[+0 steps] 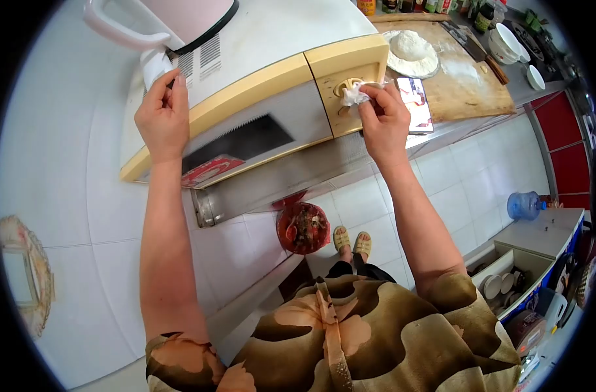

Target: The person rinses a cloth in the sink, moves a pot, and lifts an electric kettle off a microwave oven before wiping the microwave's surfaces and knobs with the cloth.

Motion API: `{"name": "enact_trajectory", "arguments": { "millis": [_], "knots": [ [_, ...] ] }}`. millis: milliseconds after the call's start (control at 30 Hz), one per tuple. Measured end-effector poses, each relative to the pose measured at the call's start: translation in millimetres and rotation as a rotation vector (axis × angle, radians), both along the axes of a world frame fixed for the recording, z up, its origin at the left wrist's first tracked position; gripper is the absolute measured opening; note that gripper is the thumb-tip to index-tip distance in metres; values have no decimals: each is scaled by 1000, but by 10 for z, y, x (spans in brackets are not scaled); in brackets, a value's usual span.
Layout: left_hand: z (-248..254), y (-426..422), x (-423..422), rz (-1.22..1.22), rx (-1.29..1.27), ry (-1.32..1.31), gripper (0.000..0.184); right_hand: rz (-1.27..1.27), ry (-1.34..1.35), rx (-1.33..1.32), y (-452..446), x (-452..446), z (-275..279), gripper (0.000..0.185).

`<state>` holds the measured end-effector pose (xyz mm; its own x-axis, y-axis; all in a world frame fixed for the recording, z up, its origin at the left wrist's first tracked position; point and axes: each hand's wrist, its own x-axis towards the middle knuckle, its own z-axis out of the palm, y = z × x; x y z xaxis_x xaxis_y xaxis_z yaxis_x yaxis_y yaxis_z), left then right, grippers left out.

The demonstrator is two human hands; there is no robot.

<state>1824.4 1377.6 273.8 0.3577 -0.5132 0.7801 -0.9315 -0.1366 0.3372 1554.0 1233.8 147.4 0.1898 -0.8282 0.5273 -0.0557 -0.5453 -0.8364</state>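
Observation:
My right hand [386, 121] pinches a crumpled white tissue [355, 95] in front of the yellow-framed microwave oven [347, 62]. The tissue is at the dial on its front and hides part of it. My left hand [164, 121] is raised at the oven's left top edge, thumb and fingers pressed together. Just beyond those fingertips is a white piece [156, 64], which I cannot identify; whether the fingers grip it is unclear. A pink kettle [187, 19] stands on the oven top behind this hand.
Right of the oven, a wooden board [468, 91] bears a plate of flour [412, 55], a knife [471, 46] and a lit phone [415, 104]. White bowls [503, 44] stand farther right. Below are a red waste bin [303, 228], an open drawer [507, 277] and a blue water bottle [524, 205].

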Motion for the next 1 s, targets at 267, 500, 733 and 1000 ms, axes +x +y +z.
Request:
{"name": "enact_trajectory", "arguments": {
  "millis": [267, 500, 733, 1000],
  "knots": [
    [-36, 46, -18, -1, 12, -18, 16, 7, -10, -40, 89, -47, 51, 23],
    [29, 30, -51, 36, 74, 1, 18, -53, -46, -105, 121, -6, 30, 23],
    [-13, 11, -49, 5, 13, 4, 16, -39, 0, -17, 138, -40, 15, 19],
    [-27, -5, -42, -7, 2, -4, 16, 20, 72, 97, 189, -133, -249, 22]
  ]
}}
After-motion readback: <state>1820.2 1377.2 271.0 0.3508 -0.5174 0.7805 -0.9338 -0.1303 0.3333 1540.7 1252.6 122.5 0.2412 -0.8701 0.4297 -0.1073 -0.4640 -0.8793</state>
